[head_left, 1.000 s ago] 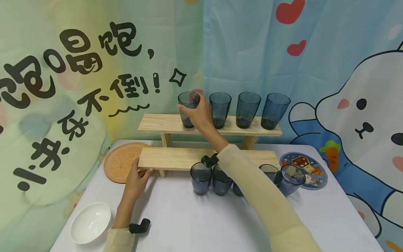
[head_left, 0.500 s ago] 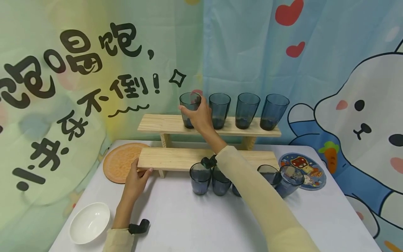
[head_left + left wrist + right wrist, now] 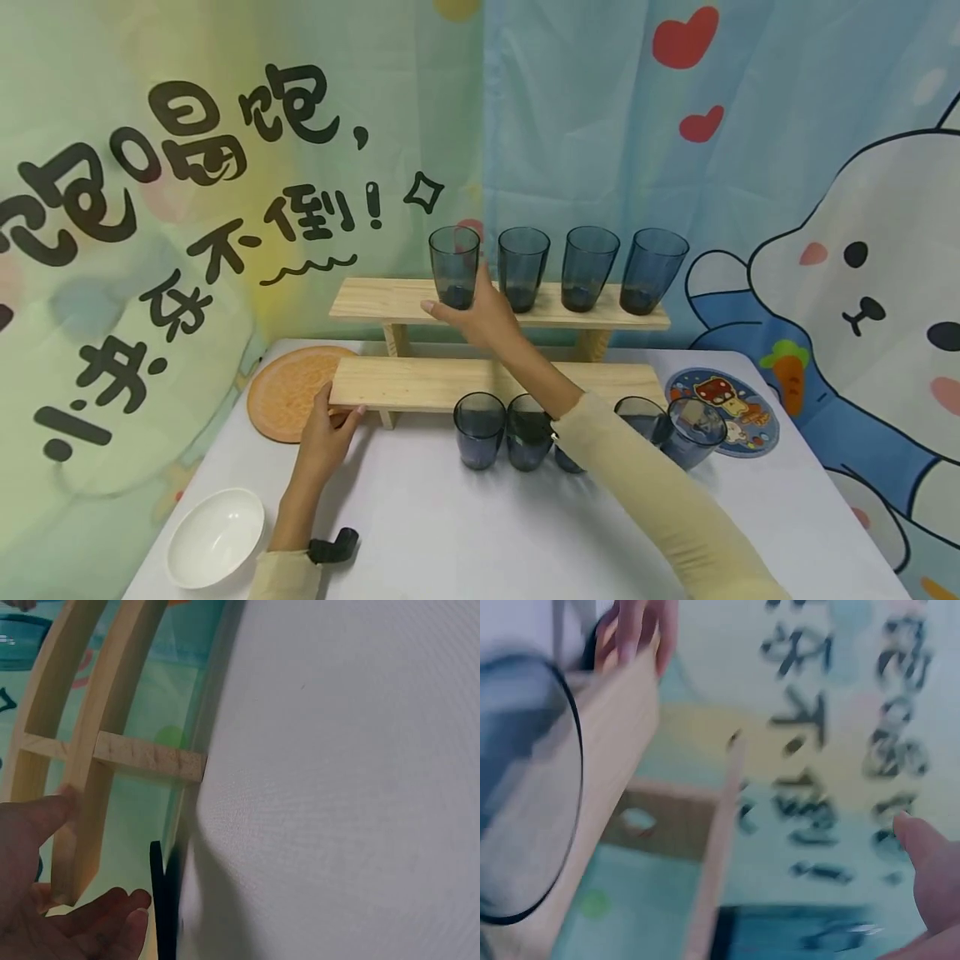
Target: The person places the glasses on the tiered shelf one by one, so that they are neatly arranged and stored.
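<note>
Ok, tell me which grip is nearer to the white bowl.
Left. The left grip holds the left end of the lower shelf, beyond the white bowl; the right grip is farther off, beside the leftmost glass on the upper shelf.

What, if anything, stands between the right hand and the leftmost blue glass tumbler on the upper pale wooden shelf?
Nothing visible: the right hand is close beside the blue glass tumbler, with no other object showing between.

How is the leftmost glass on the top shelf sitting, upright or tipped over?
Upright: in the head view the leftmost glass has its rim facing up and its dark base down on the top shelf.
</note>
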{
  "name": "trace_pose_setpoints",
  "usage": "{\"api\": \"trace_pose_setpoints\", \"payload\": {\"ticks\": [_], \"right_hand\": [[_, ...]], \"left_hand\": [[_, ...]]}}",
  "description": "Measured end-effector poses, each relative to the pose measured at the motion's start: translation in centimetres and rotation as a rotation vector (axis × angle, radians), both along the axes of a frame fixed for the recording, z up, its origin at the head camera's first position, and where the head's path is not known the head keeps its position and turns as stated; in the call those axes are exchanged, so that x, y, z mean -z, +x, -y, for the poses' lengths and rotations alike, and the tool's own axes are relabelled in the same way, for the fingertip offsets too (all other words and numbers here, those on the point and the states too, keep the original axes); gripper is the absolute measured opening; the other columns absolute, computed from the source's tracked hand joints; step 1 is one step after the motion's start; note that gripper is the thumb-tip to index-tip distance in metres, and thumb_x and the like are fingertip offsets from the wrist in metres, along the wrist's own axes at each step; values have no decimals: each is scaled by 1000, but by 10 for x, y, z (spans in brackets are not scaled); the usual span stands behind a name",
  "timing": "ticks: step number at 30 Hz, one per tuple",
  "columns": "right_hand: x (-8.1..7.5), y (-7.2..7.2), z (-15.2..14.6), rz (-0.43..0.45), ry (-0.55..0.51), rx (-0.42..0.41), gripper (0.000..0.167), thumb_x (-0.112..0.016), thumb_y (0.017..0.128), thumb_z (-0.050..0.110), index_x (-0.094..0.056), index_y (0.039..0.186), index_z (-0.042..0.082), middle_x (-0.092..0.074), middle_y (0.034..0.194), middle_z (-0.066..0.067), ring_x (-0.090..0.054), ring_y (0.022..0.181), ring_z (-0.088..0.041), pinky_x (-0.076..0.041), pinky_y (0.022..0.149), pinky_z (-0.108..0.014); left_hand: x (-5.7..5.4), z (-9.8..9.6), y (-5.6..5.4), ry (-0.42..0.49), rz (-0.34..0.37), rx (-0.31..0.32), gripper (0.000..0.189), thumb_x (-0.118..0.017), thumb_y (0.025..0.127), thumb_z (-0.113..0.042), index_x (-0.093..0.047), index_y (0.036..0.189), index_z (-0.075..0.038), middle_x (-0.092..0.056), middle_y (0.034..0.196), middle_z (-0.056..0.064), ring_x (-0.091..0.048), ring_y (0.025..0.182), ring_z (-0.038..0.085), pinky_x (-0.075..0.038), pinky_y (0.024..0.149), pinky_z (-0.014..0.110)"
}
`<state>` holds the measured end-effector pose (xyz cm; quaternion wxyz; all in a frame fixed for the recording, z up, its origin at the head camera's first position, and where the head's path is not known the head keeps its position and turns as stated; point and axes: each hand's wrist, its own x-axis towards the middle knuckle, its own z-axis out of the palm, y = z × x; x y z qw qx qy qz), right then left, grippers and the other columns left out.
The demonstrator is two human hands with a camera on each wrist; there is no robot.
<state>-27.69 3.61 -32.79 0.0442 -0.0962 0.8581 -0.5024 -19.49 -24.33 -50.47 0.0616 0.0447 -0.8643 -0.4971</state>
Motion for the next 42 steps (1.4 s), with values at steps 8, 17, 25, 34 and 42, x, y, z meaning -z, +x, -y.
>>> {"api": "trace_pose_setpoints", "payload": {"ticks": [8, 17, 25, 34, 42], "right_hand": [[-23, 84, -80, -70, -70, -163, 104, -74, 95, 57, -6, 170, 32, -16, 176, 8, -15, 164, -22, -28, 128, -57], [-11, 146, -188, -300, 14, 133, 77, -76, 101, 29, -35, 165, 20, -40, 168, -5, -32, 159, -30, -28, 127, -25], [57, 167, -257, -228, 207, 435, 83, -76, 98, 45, -36, 165, 15, -41, 166, -18, -38, 150, -52, -34, 118, -65], [119, 166, -296, -163, 202, 527, 94, -78, 97, 44, -26, 168, 11, -34, 169, -21, -32, 153, -51, -26, 124, -52], [141, 145, -300, -127, 130, 388, 97, -80, 96, 39, -22, 169, 9, -31, 169, -25, -30, 153, -53, -19, 114, -2]], "left_hand": [[-1, -4, -1, -3, 14, -4, 76, -62, 109, -22, -16, 165, 0, -41, 157, 33, -56, 137, 47, -53, 109, 55], [-3, 0, 4, -10, 44, -4, 78, -60, 110, -23, -12, 167, -1, -37, 159, 32, -53, 140, 48, -51, 112, 56], [-4, -4, 5, -38, 33, -1, 79, -60, 110, -24, -12, 166, 3, -38, 158, 35, -54, 138, 50, -50, 111, 58], [-6, -6, 4, -36, 37, 0, 78, -61, 110, -23, -13, 165, 3, -38, 158, 35, -54, 138, 51, -51, 110, 57], [-4, -5, 4, -22, 21, -2, 76, -60, 110, -21, -13, 165, 3, -38, 158, 35, -54, 138, 50, -51, 111, 56]]}}
